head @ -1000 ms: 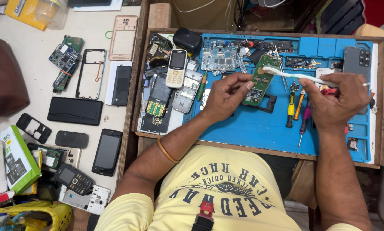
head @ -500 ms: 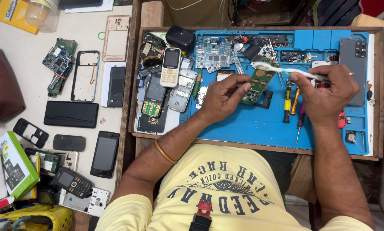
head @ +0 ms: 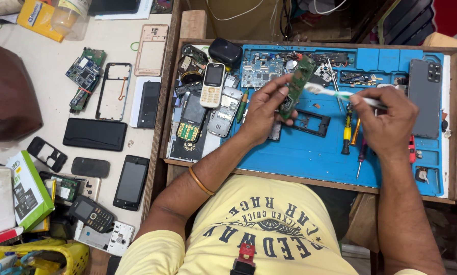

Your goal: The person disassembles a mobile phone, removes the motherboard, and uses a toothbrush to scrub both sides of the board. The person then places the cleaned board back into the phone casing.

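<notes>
My left hand [head: 263, 109] grips a long green circuit board [head: 298, 81] and holds it tilted above the blue work mat [head: 310, 158]. My right hand [head: 386, 119] holds a white toothbrush [head: 335, 92] by its handle. The bristle end touches the upper part of the board. A black phone frame [head: 311, 122] lies on the mat just below the board.
Screwdrivers [head: 351, 133] lie on the mat beside my right hand, and a grey phone [head: 424, 99] lies at the far right. Keypad phones [head: 213, 84] and parts crowd the mat's left end. The table at left carries phones, frames, boards [head: 86, 71] and a green box [head: 30, 191].
My left hand has lifted the green board off the mat and tilted it up. The toothbrush in my right hand has come onto the board's upper part.
</notes>
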